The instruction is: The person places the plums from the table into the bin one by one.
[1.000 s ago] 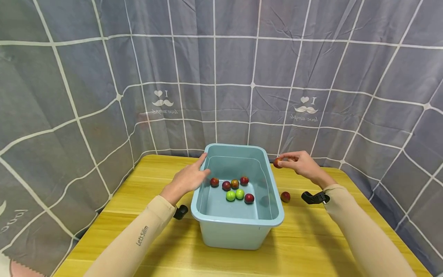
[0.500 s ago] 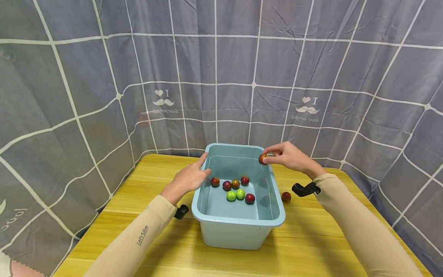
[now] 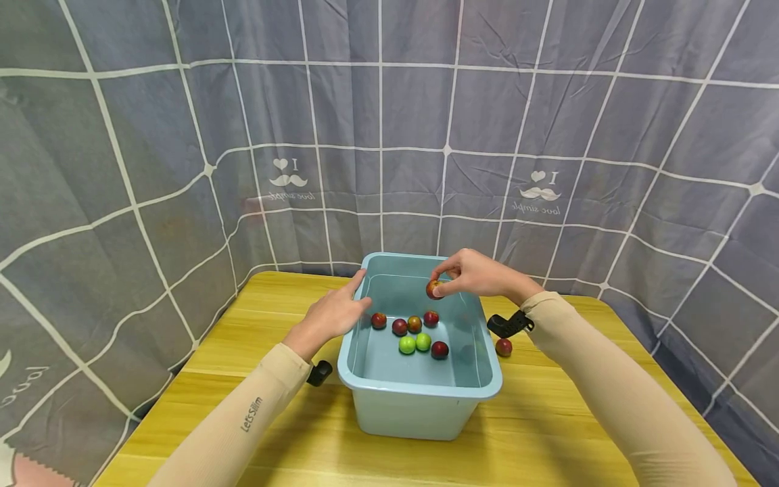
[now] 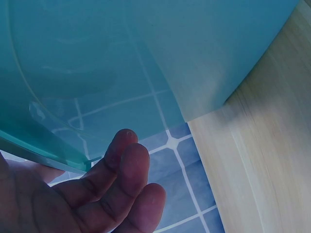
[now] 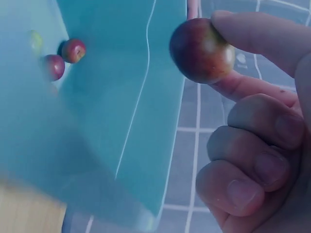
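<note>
A light-blue plastic tub (image 3: 420, 391) stands on the wooden table. On its floor lie several red plums (image 3: 399, 327) and two bright green fruits (image 3: 415, 343). My right hand (image 3: 477, 272) pinches a red plum (image 3: 435, 289) between thumb and index finger, over the tub's far right part; in the right wrist view the other fingers are curled in, clear of this plum. My left hand (image 3: 335, 312) rests at the tub's left rim, with the thumb toward the inside. Its other fingers (image 4: 133, 165) hang loosely along the outside in the left wrist view.
One more red plum (image 3: 503, 347) lies on the table, just right of the tub. The yellow wooden table (image 3: 243, 338) reaches back to a grey checked curtain (image 3: 414, 135), which closes off the back and both sides.
My right hand has carried the pinched plum leftward from beside the tub, across its right rim, to over its inside. The left hand has stayed at the left rim.
</note>
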A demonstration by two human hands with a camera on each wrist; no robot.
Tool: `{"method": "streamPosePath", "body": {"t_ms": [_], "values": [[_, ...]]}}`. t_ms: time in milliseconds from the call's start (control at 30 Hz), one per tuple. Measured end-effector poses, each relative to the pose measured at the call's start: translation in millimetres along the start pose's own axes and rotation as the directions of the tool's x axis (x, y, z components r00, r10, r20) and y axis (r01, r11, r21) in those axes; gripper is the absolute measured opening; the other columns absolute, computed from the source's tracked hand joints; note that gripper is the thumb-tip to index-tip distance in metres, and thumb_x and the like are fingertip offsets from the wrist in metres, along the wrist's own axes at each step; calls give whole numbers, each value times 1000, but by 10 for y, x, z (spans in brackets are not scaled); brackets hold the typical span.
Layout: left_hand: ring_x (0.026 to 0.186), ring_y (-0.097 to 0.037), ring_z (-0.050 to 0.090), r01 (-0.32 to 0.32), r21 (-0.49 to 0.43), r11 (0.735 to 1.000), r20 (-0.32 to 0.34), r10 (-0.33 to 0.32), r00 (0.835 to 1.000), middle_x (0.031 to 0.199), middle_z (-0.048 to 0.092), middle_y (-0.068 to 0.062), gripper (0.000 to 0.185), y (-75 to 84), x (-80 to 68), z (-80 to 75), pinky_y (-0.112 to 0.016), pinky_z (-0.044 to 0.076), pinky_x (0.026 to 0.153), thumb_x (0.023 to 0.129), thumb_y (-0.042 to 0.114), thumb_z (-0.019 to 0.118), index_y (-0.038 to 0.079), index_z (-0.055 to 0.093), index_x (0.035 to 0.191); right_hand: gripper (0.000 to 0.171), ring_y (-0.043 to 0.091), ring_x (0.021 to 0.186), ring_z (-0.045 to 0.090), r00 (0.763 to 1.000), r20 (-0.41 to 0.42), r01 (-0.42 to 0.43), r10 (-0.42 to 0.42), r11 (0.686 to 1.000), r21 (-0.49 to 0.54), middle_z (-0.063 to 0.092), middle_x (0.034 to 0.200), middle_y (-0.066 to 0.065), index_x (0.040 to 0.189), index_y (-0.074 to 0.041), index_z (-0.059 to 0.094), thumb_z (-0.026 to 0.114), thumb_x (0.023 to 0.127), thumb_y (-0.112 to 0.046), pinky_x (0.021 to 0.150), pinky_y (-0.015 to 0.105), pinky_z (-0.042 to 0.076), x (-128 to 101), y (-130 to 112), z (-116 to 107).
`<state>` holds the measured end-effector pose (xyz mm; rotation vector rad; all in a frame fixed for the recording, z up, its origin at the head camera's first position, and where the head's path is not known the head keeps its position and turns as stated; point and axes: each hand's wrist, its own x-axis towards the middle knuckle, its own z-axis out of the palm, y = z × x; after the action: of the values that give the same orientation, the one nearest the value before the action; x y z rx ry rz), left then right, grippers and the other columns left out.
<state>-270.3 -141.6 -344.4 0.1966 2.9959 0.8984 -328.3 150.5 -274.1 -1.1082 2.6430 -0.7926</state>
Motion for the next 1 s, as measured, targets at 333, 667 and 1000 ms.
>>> {"method": "streamPosePath", "body": {"t_ms": [333,667,1000], "values": [[124,-36,60,2,-5,1000,-2,-2,1000,154,48,-13,71,3,-8,6,-57,51,90,100,47,41,31,12,164,13,11,51,35,990,130,68,-55,993,-97,37,54,-6,100,-24,78,77,89,-30,54,26,31,287,-159,140],[129,-37,56,11,-6,1000,2,-11,1000,156,45,-12,71,13,-11,15,-58,48,96,101,48,41,32,12,163,13,9,51,35,973,225,78,-41,984,-157,37,54,-6,100,-20,78,76,89,-27,57,26,35,504,-243,292],[123,-34,60,22,-2,1000,12,-22,1000,155,47,-11,71,5,-16,5,-53,51,88,101,50,41,33,11,163,17,8,52,36,961,271,96,-47,981,-171,42,57,-6,104,-17,77,75,90,-27,57,25,33,673,-269,415]]}}
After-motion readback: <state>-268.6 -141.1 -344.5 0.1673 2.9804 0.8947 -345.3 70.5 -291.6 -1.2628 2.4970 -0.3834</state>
